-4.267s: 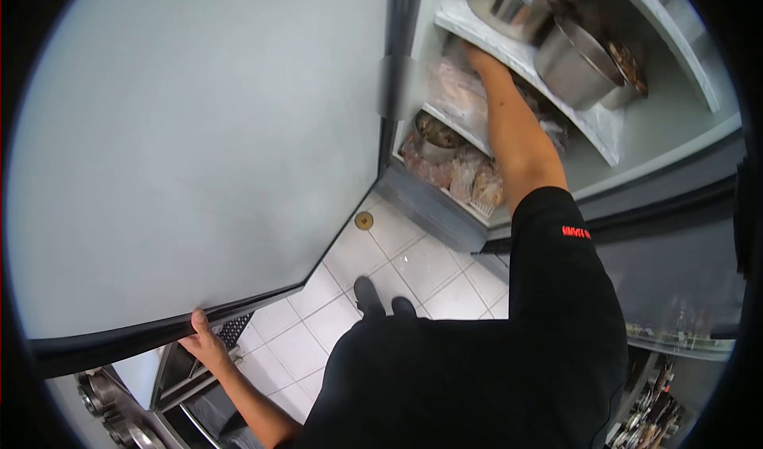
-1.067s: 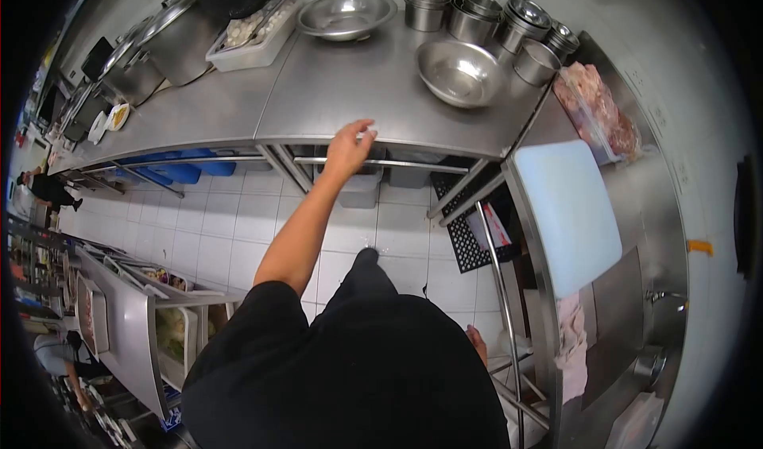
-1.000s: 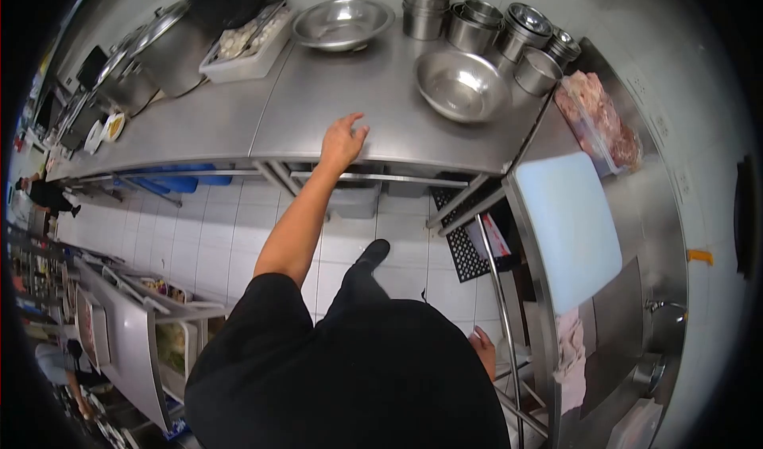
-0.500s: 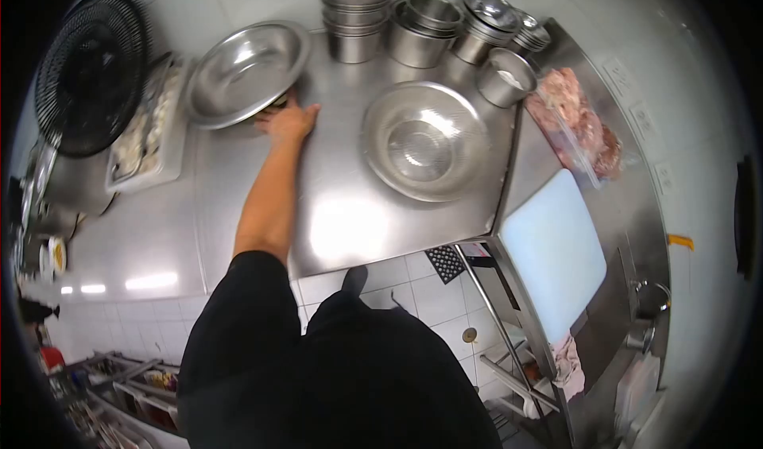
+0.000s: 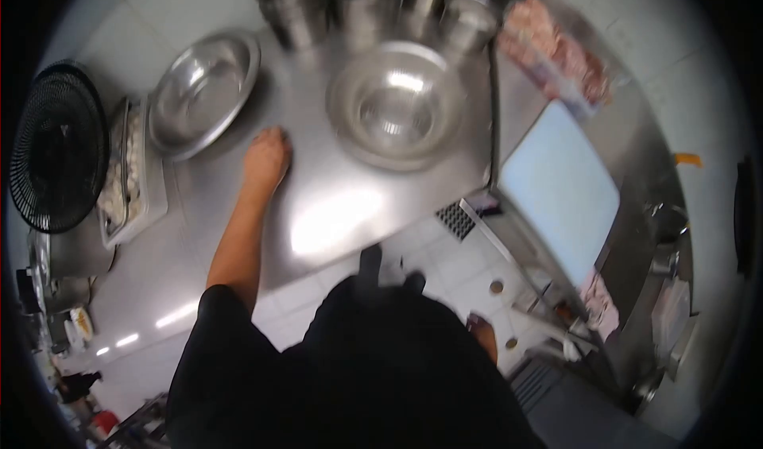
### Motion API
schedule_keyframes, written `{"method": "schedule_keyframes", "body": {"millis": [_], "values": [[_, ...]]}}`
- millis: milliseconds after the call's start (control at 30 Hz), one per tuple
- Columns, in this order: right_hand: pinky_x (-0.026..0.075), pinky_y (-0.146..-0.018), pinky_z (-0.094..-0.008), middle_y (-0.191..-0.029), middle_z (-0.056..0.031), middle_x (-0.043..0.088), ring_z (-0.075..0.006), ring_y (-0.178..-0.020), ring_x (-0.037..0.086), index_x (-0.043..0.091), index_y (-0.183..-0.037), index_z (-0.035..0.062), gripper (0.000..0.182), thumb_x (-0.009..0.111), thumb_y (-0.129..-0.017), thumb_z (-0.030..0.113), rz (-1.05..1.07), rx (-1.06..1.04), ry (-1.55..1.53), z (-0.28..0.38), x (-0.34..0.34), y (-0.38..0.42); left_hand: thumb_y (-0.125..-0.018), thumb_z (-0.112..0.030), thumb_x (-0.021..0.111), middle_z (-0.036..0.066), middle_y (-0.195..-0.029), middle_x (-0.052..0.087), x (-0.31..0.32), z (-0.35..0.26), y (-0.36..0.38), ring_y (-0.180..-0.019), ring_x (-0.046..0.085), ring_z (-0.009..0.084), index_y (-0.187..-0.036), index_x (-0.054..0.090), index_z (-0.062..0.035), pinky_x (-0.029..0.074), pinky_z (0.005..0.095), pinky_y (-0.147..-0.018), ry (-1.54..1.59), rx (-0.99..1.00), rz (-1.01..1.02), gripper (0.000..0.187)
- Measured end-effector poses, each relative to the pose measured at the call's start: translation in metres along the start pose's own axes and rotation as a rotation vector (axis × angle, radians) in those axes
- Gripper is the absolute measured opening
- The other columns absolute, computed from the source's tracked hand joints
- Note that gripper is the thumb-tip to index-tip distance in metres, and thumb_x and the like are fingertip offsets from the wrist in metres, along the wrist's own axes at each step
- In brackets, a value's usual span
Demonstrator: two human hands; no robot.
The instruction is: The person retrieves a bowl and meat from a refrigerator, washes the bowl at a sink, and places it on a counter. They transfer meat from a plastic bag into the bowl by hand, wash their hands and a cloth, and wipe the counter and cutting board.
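Note:
My left hand (image 5: 269, 153) is over the steel counter (image 5: 208, 234), its fingers curled closed. Whether something small is inside it is hidden. To its left, apart from the hand, a wide steel bowl (image 5: 200, 98) leans tilted. On the other side is a perforated steel colander (image 5: 391, 109) with nothing visible inside. My right hand (image 5: 483, 336) shows low beside my dark clothing, below the counter's edge. Blur and its small size hide what its fingers are doing.
Stacked steel pots (image 5: 292, 8) line the wall. Bagged raw meat (image 5: 556, 48) lies behind a pale blue cutting board (image 5: 563, 187) on the right. A black basket (image 5: 60, 147) stands at far left, beside a white container of pale pieces (image 5: 147, 207).
My left hand has drawn back from under the steel bowl's rim, and its fingers have curled closed. My right hand has come into view. The camera view has shifted and turned.

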State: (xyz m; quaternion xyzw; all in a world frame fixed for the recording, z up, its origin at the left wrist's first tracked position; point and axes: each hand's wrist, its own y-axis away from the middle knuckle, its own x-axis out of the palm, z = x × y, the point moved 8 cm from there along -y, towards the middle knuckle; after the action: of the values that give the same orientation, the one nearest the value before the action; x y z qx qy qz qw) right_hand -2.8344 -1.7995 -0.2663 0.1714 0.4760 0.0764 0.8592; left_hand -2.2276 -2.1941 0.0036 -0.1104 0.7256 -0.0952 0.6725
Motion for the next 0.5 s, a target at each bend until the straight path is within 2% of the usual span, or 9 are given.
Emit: {"method": "schedule_keyframes", "body": {"millis": [67,100,133,167,200,233,300,400,500], "values": [[0.050,-0.055,-0.0332,-0.093,-0.0129,0.070,-0.0168,-0.064,0.065,0.061,-0.119,0.0052,0.040,0.064,-0.085,0.027,0.177,0.456,-0.263,0.087,-0.044,0.002,-0.090,-0.020,0.051,0.018,-0.086,0.064,-0.019,-0.035,0.035,-0.077,0.063,0.0344,-0.101,0.061,-0.0054,0.051,0.0419,-0.075,0.290,0.034,0.028,0.021],[0.048,-0.051,-0.0304,-0.095,-0.0124,0.069,-0.0155,-0.062,0.065,0.061,-0.118,0.0046,0.038,0.063,-0.087,0.025,0.174,0.294,-0.296,0.077,-0.031,0.002,-0.089,-0.019,0.053,0.018,-0.082,0.064,-0.027,-0.052,0.048,-0.070,0.062,0.0327,-0.100,0.064,-0.0060,0.051,0.0406,-0.072,0.447,0.005,0.072,0.020],[0.047,-0.048,-0.0275,-0.096,-0.0118,0.069,-0.0143,-0.060,0.064,0.061,-0.118,0.0040,0.036,0.061,-0.088,0.023,0.173,0.133,-0.332,0.097,-0.032,0.000,-0.091,-0.020,0.053,0.011,-0.075,0.064,-0.015,-0.062,0.072,-0.059,0.057,0.0216,-0.099,0.067,-0.0080,0.050,0.0341,-0.061,0.763,-0.212,0.308,0.020],[0.047,-0.048,-0.0290,-0.099,-0.0124,0.069,-0.0143,-0.060,0.065,0.062,-0.117,0.0039,0.034,0.061,-0.088,0.022,0.261,0.472,-0.361,0.079,-0.025,0.009,-0.099,-0.026,0.046,-0.002,-0.073,0.057,-0.001,-0.080,0.099,-0.059,0.051,0.0046,-0.107,0.064,-0.0071,0.042,0.0213,-0.052,1.042,-0.343,0.490,0.027],[0.046,-0.047,-0.0292,-0.092,-0.0119,0.069,-0.0147,-0.059,0.064,0.062,-0.117,0.0039,0.036,0.062,-0.087,0.023,0.250,0.464,-0.376,0.073,-0.022,0.012,-0.100,-0.031,0.045,-0.001,-0.075,0.058,-0.013,-0.115,0.125,-0.055,0.050,0.0051,-0.108,0.064,-0.0085,0.043,0.0213,-0.049,1.347,-0.454,0.614,0.030],[0.045,-0.047,-0.0292,-0.084,-0.0107,0.068,-0.0152,-0.058,0.063,0.061,-0.118,0.0045,0.038,0.063,-0.086,0.025,0.119,0.094,-0.280,0.048,-0.008,0.012,-0.101,-0.035,0.043,-0.001,-0.077,0.057,-0.011,-0.142,0.150,-0.053,0.050,0.0051,-0.110,0.062,-0.0084,0.043,0.0209,-0.046,1.385,-0.403,0.772,0.034],[0.044,-0.047,-0.0291,-0.077,-0.0097,0.067,-0.0158,-0.058,0.063,0.061,-0.119,0.0052,0.041,0.065,-0.085,0.027,0.050,-0.059,-0.263,0.014,0.009,0.025,-0.100,-0.035,0.046,0.001,-0.079,0.059,-0.013,-0.199,0.201,-0.055,0.053,0.0061,-0.114,0.060,-0.0082,0.046,0.0210,-0.047,1.456,-0.309,1.098,0.034],[0.042,-0.047,-0.0284,-0.088,-0.0111,0.068,-0.0165,-0.060,0.063,0.061,-0.120,0.0054,0.041,0.065,-0.084,0.025,0.163,0.407,-0.567,-0.009,0.001,0.055,-0.098,-0.031,0.051,0.002,-0.085,0.060,0.025,-0.254,0.270,-0.059,0.056,0.0079,-0.118,0.057,-0.0079,0.049,0.0220,-0.050,1.501,-0.468,1.410,0.031],[0.041,-0.046,-0.0271,-0.089,-0.0100,0.067,-0.0153,-0.058,0.061,0.060,-0.121,0.0053,0.042,0.065,-0.084,0.025,0.027,0.430,-0.668,-0.069,0.015,0.098,-0.095,-0.026,0.057,0.002,-0.089,0.061,0.081,-0.273,0.323,-0.064,0.059,0.0092,-0.119,0.055,-0.0070,0.051,0.0225,-0.053,1.535,-0.695,1.449,0.031]]}}
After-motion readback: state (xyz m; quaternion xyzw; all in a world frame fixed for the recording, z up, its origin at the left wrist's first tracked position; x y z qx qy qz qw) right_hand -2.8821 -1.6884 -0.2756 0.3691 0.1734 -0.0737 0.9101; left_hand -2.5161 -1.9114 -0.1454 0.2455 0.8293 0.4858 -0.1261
